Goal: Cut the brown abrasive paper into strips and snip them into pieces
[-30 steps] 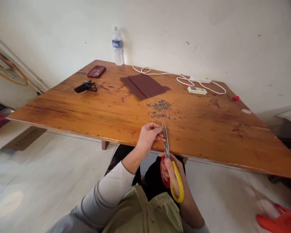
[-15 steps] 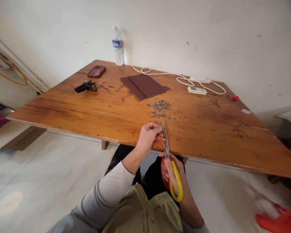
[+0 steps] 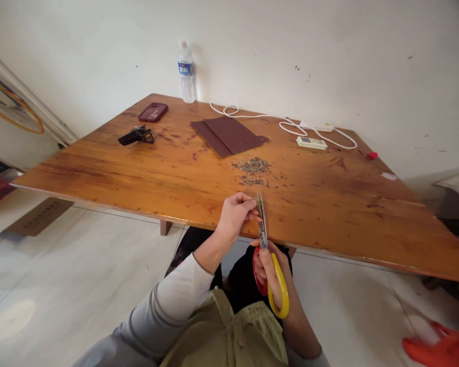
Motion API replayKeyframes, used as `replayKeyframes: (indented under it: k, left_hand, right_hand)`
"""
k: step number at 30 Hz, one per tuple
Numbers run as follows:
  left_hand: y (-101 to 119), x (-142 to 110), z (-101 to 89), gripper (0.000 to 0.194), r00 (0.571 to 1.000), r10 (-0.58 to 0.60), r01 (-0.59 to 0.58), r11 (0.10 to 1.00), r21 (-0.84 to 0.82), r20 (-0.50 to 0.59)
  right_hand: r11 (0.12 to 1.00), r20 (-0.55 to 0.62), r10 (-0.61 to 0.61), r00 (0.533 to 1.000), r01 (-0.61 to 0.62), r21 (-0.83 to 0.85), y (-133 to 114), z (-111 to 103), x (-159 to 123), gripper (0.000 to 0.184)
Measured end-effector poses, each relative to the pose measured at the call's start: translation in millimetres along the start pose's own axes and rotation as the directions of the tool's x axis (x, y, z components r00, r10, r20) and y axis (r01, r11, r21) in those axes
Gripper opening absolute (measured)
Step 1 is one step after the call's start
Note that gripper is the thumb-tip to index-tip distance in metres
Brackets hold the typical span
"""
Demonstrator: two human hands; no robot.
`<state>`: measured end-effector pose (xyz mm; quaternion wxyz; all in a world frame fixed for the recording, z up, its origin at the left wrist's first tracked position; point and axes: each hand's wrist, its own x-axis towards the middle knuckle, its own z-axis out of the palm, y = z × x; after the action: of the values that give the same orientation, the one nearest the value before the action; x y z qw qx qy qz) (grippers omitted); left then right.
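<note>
My right hand (image 3: 270,270) is wrapped through the loops of a pair of scissors (image 3: 263,232) with one red and one yellow handle. Its metal blades point away from me, parted by a narrow gap. Left of the blades, my left hand (image 3: 235,214) is closed in a pinch on a small greenish-brown piece, mostly hidden by the fingertips; its exact kind is too small to tell. Just beyond the blade tips lies a loose pile of short dried plant cuttings (image 3: 254,165) on the wooden table (image 3: 137,173).
Behind the pile rest two dark red boards (image 3: 233,133). Farther left are a phone (image 3: 153,112) and a black bundle with keys (image 3: 135,135). A water bottle (image 3: 186,74) stands by the wall. A white cable (image 3: 252,114) and a pale remote-like device (image 3: 311,142) lie at the back right.
The scissor blades closed together half a second ago and are now slightly apart again, the yellow handle shifting a little. My left hand has stayed in place.
</note>
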<state>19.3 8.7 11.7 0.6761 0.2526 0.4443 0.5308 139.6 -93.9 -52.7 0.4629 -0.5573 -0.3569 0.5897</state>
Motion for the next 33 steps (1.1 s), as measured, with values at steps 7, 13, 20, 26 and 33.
replayKeyframes:
  k: [7, 13, 20, 26, 33]
  left_hand:
    - [2.0, -1.4, -0.1, 0.033, 1.0, -0.007, 0.007, 1.0, 0.01, -0.01]
    - [2.3, -1.3, -0.1, 0.035, 1.0, -0.007, 0.007, 1.0, 0.006, -0.012]
    - [1.2, 0.1, -0.2, 0.032, 1.0, 0.0, 0.0, 1.0, 0.011, 0.004]
    - [2.2, 0.2, 0.3, 0.033, 1.0, 0.0, 0.001, 1.0, 0.022, -0.002]
    - [2.7, -0.6, 0.4, 0.035, 1.0, 0.008, -0.009, 1.0, 0.027, 0.009]
  right_hand:
    - [0.995, -0.01, 0.082, 0.997, -0.081, 0.059, -3.1, 0.3, 1.4, 0.078]
    - [0.998, -0.008, 0.062, 0.998, -0.061, 0.027, -4.3, 0.1, -1.7, 0.074]
    - [0.999, 0.017, 0.021, 1.0, -0.021, -0.024, -6.0, -1.9, -4.4, 0.081]
    - [1.0, 0.069, -0.016, 0.997, 0.016, -0.006, -1.5, -6.7, -2.5, 0.077]
    - [0.999, 0.046, -0.014, 0.999, 0.016, -0.033, 1.0, -7.0, 0.3, 0.064]
